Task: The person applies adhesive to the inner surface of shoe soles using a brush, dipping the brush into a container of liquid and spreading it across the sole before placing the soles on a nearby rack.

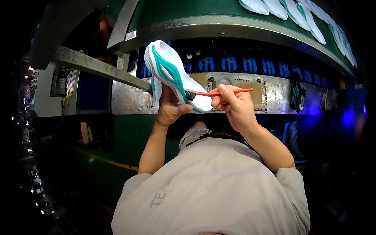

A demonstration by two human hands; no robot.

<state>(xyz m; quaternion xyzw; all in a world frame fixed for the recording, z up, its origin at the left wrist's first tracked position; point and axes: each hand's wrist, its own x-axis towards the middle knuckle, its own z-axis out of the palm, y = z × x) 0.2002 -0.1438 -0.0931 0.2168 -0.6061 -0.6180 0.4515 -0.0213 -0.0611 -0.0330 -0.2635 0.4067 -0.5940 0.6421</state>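
Note:
A white shoe sole (pixel 169 58) with a teal band along its side is tilted up in front of me. My left hand (pixel 169 111) is closed around it from below, thumb along its edge. A second sole (pixel 155 91) shows partly behind the first, against the same hand; most of it is hidden. In a pinch, my right hand (pixel 234 105) grips a brush with a thin red handle (pixel 243 91). Its dark bristles rest against the sole's inner side, close to my left thumb.
Behind my hands runs a metal bench (pixel 131 98) with a round clear dish (pixel 225 80) on it. A dark shoe (pixel 298 96) sits farther right. Above, a green belt (pixel 188 9) carries several white soles (pixel 293 15). A metal bar (pixel 98 67) crosses at the left.

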